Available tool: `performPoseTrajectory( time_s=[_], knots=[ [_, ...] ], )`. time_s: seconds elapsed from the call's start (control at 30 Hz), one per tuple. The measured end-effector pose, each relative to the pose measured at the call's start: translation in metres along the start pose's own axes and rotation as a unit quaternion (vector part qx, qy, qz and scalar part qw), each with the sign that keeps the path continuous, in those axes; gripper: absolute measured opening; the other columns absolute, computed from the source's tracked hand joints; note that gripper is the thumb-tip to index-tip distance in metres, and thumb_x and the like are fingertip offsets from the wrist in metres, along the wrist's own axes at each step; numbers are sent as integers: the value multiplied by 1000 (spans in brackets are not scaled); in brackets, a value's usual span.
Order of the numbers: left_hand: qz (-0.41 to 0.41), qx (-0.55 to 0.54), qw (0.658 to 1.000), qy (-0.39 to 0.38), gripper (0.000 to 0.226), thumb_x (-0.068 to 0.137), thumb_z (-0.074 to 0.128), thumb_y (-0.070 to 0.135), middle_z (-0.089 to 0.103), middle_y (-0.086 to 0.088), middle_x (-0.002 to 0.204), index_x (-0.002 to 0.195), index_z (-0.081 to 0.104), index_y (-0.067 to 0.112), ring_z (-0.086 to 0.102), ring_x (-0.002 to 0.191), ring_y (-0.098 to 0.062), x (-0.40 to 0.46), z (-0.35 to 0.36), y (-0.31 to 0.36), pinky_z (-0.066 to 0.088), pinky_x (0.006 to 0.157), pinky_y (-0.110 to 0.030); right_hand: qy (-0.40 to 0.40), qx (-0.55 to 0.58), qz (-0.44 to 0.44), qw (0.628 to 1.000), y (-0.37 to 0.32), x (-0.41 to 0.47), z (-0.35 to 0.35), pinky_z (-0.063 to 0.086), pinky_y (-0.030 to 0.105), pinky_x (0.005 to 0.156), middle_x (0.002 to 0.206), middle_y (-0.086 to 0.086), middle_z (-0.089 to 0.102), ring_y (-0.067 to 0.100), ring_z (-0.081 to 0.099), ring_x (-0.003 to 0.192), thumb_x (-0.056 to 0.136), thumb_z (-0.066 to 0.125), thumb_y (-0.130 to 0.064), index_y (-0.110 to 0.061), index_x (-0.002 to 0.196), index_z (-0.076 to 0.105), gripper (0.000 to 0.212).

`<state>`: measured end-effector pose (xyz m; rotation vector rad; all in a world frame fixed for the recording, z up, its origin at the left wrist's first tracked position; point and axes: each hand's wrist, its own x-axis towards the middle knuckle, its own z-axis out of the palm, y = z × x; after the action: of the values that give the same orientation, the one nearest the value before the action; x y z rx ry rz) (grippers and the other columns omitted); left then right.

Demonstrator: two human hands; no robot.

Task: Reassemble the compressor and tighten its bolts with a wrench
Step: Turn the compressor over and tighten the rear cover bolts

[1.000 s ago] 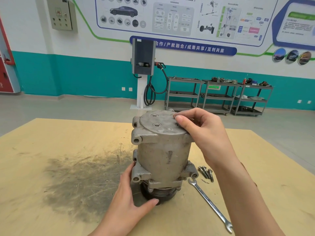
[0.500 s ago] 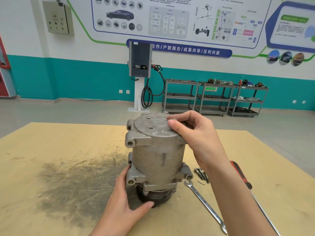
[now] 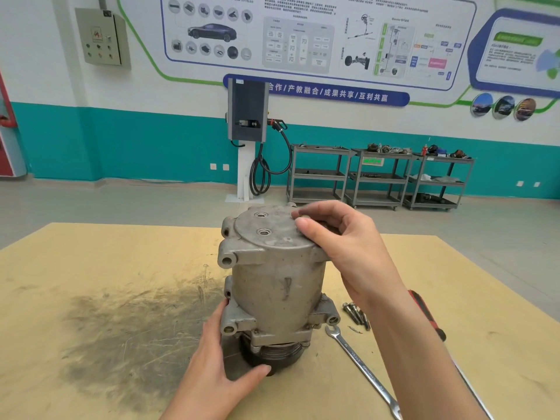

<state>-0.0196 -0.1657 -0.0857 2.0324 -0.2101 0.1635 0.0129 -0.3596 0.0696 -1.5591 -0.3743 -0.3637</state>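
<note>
The grey metal compressor (image 3: 277,283) stands upright on the wooden table (image 3: 91,268), its black pulley (image 3: 278,357) at the bottom. My left hand (image 3: 218,368) holds the base, thumb curled under the pulley and fingers behind the lower flange. My right hand (image 3: 342,247) rests on the right side of the round top cover (image 3: 266,228), fingers curled over its edge. A silver open-end wrench (image 3: 363,368) lies on the table right of the compressor. Several loose bolts (image 3: 356,315) lie just beyond the wrench head.
A red-handled screwdriver (image 3: 427,316) lies on the table, partly hidden by my right forearm. A dark greasy smear (image 3: 127,334) covers the table left of the compressor. Metal shelving carts (image 3: 378,177) and a charging post (image 3: 248,140) stand far behind.
My view has shifted slightly and the compressor sits a little lower in view. Both hands keep their places on the compressor; my right fingers have shifted slightly on the cover.
</note>
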Motion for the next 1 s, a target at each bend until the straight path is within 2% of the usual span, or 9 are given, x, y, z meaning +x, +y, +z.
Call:
performPoseTrajectory(
  time_s=[0.13, 0.27, 0.37, 0.5, 0.57, 0.7, 0.8, 0.93, 1.0],
  knots=[
    [-1, 19, 1000, -18, 128, 47, 62, 84, 15, 19, 160, 147, -12, 50, 16, 149, -17, 1, 1, -1, 26, 118, -49, -45, 2, 22, 999, -3, -1, -6, 51, 17, 82, 102, -5, 76, 5, 67, 99, 96, 58, -12, -16, 104, 75, 19],
    [-3, 25, 999, -20, 128, 49, 62, 81, 18, 18, 160, 150, -8, 46, 16, 149, -20, 2, 0, -1, 26, 117, -50, -1, 2, 20, 1000, -2, -1, 1, 54, 22, 79, 93, 0, 76, 8, 67, 88, 87, 71, -13, -15, 90, 73, 5],
    [-1, 29, 999, -22, 126, 50, 61, 81, 17, 20, 159, 150, -6, 46, 15, 150, -21, 3, 0, -1, 25, 118, -50, 37, -13, 10, 999, 1, 1, 4, 55, 22, 78, 87, -4, 74, 8, 67, 84, 79, 79, -18, -15, 87, 69, 14],
    [-1, 37, 999, -20, 126, 48, 58, 85, 15, 20, 160, 149, -6, 47, 13, 150, -20, 4, 1, -4, 24, 119, -49, -35, 0, 14, 999, -2, 0, -3, 51, 16, 81, 101, -7, 75, 3, 67, 97, 94, 62, -19, -19, 104, 73, 15],
    [-1, 42, 999, -18, 128, 46, 57, 89, 19, 19, 159, 150, -3, 46, 16, 150, -21, 4, 2, -5, 26, 118, -49, -55, 11, 25, 998, -3, -1, -6, 49, 14, 76, 100, -4, 76, 3, 67, 94, 96, 58, -12, -19, 100, 75, 19],
    [1, 51, 999, -15, 128, 43, 55, 93, 23, 20, 157, 149, 2, 47, 18, 149, -22, 4, 2, -6, 26, 118, -48, 3, -2, 18, 1000, -2, 0, 2, 53, 20, 76, 90, 0, 75, 5, 65, 84, 86, 72, -13, -15, 87, 72, 3],
    [6, 45, 999, -13, 123, 47, 58, 89, 23, 21, 157, 148, 0, 49, 17, 149, -21, 3, 2, -7, 25, 118, -48, 34, -15, 2, 999, 1, 1, 5, 53, 18, 73, 85, -5, 74, 2, 67, 81, 79, 79, -18, -15, 86, 68, 13],
    [-6, 41, 999, -18, 123, 48, 59, 86, 25, 21, 156, 150, 1, 47, 19, 149, -22, 4, 3, -8, 26, 118, -48, -39, -7, 17, 999, -2, 1, -3, 52, 18, 81, 100, -5, 75, 3, 67, 96, 93, 63, -16, -16, 104, 73, 15],
    [-10, 40, 999, -20, 124, 48, 59, 86, 26, 21, 156, 150, 2, 47, 19, 149, -22, 4, 3, -8, 26, 118, -48, -56, -13, 24, 998, -3, 1, -7, 50, 16, 78, 99, -4, 75, 3, 67, 93, 96, 59, -12, -16, 101, 75, 17]
  ],
)
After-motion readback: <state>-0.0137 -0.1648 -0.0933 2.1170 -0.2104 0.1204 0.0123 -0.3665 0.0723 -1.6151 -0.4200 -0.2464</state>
